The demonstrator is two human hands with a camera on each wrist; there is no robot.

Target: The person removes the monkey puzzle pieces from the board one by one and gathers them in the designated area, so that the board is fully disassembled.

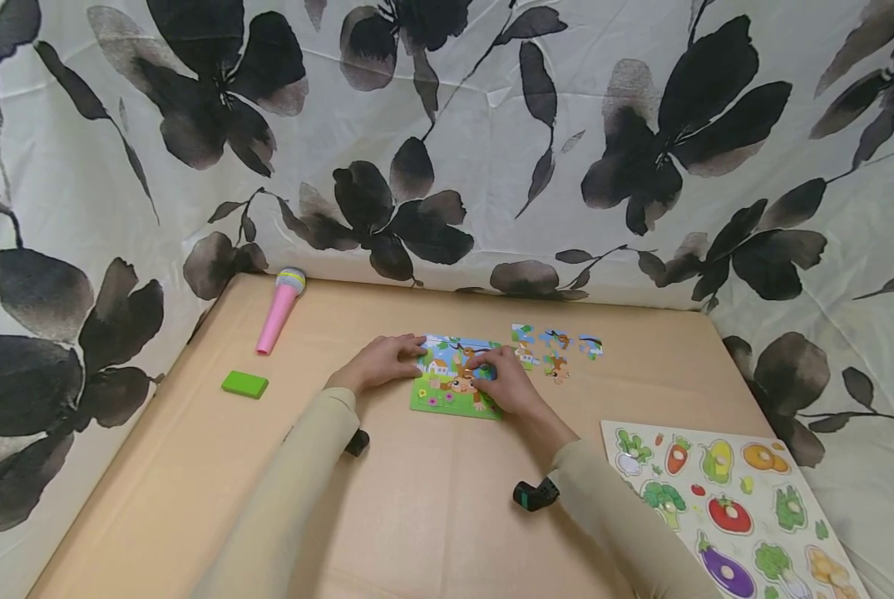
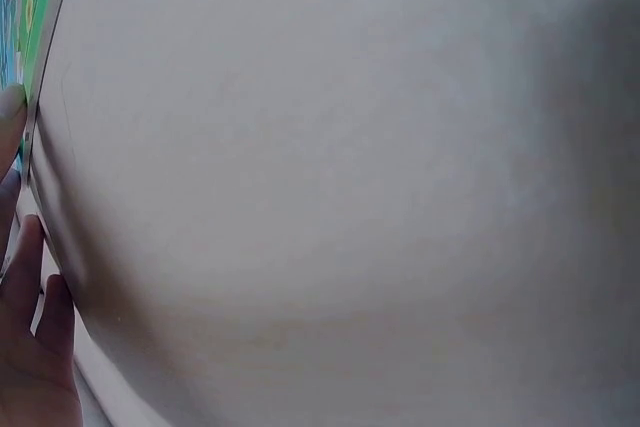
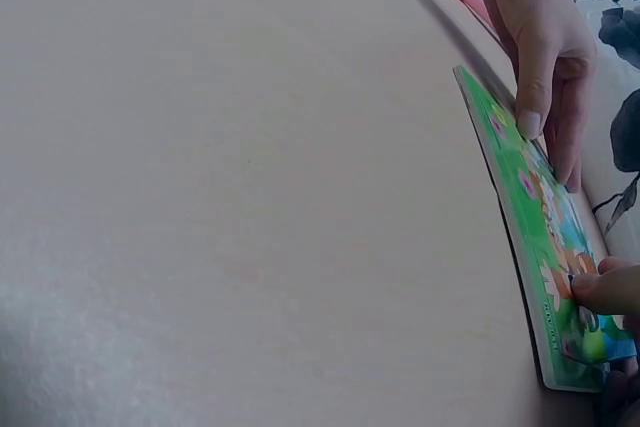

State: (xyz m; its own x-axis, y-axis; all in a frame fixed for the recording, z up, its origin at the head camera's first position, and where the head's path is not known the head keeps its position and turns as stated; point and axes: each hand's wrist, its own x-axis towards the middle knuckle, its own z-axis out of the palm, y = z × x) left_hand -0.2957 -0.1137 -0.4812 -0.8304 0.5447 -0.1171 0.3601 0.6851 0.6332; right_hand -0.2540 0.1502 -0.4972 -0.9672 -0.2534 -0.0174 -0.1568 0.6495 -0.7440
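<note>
L hand point(image 1: 383, 362) fingers near-straight at puzzle board point(image 1: 454, 409) edge; R hand point(image 1: 516, 384) fingers bunched on top — can't tell if anything's gripped. Prob best: brace board, press straight down — no skew.

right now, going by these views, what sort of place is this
Likely a play table, perhaps staged: it holds a monkey jigsaw puzzle, a pink toy microphone and a vegetable picture board, with floral fabric behind.
</note>
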